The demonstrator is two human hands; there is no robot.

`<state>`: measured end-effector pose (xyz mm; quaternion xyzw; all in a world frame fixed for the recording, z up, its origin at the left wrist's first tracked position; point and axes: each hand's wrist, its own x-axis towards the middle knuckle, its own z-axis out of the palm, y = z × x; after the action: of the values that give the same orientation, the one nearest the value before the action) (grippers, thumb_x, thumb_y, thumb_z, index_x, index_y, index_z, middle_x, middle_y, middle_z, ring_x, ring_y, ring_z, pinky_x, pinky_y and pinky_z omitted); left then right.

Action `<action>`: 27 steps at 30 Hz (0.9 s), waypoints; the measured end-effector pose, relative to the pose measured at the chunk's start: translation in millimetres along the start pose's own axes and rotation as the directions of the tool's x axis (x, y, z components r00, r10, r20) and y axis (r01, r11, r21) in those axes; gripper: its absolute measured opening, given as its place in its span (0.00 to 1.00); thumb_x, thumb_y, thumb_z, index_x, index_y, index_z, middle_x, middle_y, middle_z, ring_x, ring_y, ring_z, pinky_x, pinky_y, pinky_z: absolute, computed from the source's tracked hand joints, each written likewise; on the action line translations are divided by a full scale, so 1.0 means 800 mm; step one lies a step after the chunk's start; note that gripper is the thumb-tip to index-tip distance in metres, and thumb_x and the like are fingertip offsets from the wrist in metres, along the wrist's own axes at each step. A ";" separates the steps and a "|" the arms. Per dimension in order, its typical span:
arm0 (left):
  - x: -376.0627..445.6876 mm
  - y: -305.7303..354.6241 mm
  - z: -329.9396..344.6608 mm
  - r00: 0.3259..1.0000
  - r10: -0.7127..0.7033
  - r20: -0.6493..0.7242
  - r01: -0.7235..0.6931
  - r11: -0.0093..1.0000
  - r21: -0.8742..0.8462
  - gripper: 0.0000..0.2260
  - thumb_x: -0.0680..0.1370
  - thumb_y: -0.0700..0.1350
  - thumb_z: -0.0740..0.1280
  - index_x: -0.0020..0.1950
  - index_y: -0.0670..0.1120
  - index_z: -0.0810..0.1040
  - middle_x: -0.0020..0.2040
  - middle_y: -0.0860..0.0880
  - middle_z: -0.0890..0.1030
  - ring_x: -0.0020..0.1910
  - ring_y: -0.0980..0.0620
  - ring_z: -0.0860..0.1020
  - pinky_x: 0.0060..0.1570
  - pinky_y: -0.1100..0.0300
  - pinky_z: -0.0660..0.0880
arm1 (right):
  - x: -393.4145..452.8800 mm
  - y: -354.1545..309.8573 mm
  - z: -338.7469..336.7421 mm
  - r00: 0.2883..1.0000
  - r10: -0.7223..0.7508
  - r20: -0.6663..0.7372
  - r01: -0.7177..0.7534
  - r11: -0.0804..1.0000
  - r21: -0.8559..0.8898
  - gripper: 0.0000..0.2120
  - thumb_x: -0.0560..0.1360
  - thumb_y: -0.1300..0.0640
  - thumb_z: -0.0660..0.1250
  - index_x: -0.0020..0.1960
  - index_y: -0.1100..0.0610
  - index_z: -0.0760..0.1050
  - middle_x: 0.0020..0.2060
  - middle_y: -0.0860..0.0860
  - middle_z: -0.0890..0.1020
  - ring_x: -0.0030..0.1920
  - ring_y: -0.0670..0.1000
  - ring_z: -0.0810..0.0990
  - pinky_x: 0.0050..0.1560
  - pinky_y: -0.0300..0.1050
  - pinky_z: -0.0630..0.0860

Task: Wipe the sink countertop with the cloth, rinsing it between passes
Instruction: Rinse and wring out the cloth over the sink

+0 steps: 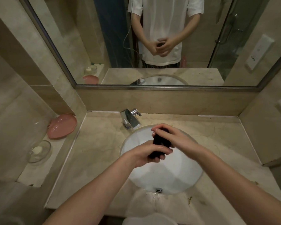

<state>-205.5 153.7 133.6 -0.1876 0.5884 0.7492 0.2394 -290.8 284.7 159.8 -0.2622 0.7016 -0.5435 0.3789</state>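
Both hands, left hand (pixel 144 154), right hand (pixel 170 135), fingers clamped on dark cloth (pixel 161 143) over sink (pixel 177 176), faucet (pixel 131 119) behind (pink dish (pixel 62 125) left)

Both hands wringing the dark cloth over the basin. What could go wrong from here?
1. The left hand and right hand twist the dark rolled cloth over the white round basin; drips may miss it and wet the beige marble countertop.
2. Water already pools on the front edge, so more could run off.
3. The chrome angular faucet sits close behind; knuckles could knock it.
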 end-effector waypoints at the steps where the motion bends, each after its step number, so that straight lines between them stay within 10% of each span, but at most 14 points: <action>1: -0.005 0.006 -0.003 0.997 -0.010 0.079 0.016 0.997 -0.071 0.10 0.69 0.44 0.74 0.47 0.48 0.76 0.36 0.52 0.73 0.28 0.59 0.68 0.27 0.68 0.59 | -0.002 -0.006 -0.014 0.996 -0.044 0.078 0.046 0.999 -0.012 0.12 0.82 0.51 0.64 0.62 0.52 0.79 0.56 0.47 0.84 0.56 0.42 0.81 0.55 0.32 0.74; 7: -0.009 0.038 0.016 0.775 0.162 0.611 0.129 0.906 -0.403 0.08 0.72 0.47 0.74 0.45 0.47 0.77 0.28 0.56 0.65 0.22 0.59 0.60 0.21 0.69 0.57 | 0.017 -0.026 -0.032 0.881 -0.287 0.377 0.102 0.892 0.440 0.36 0.72 0.46 0.75 0.74 0.59 0.68 0.73 0.59 0.72 0.75 0.57 0.68 0.74 0.52 0.66; 10: -0.007 0.042 0.035 0.707 0.254 0.660 0.156 0.854 -0.496 0.08 0.73 0.45 0.73 0.46 0.45 0.76 0.29 0.54 0.64 0.23 0.58 0.62 0.22 0.69 0.60 | 0.020 -0.043 -0.022 0.851 -0.322 0.414 0.059 0.843 0.535 0.27 0.71 0.49 0.76 0.68 0.52 0.76 0.55 0.52 0.83 0.61 0.53 0.79 0.63 0.45 0.74; 16: -0.009 0.028 0.039 0.886 0.167 0.433 0.004 0.930 -0.366 0.12 0.67 0.42 0.75 0.43 0.48 0.73 0.28 0.56 0.67 0.25 0.59 0.59 0.25 0.67 0.55 | -0.003 -0.055 -0.027 0.964 -0.169 0.204 0.145 0.981 0.131 0.10 0.74 0.60 0.69 0.55 0.55 0.80 0.37 0.56 0.81 0.40 0.52 0.80 0.50 0.51 0.78; 27: -0.014 0.007 0.044 0.989 0.035 0.145 -0.037 0.999 0.015 0.11 0.73 0.39 0.72 0.37 0.49 0.71 0.30 0.53 0.65 0.28 0.56 0.60 0.29 0.64 0.54 | -0.025 -0.033 -0.020 0.972 -0.072 0.221 0.099 0.989 -0.112 0.12 0.80 0.56 0.67 0.63 0.47 0.78 0.40 0.52 0.82 0.49 0.59 0.82 0.58 0.63 0.76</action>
<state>-199.4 184.9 152.6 -0.1199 0.5794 0.7598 0.2695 -293.5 302.2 191.9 -0.3727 0.6762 -0.4835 0.4125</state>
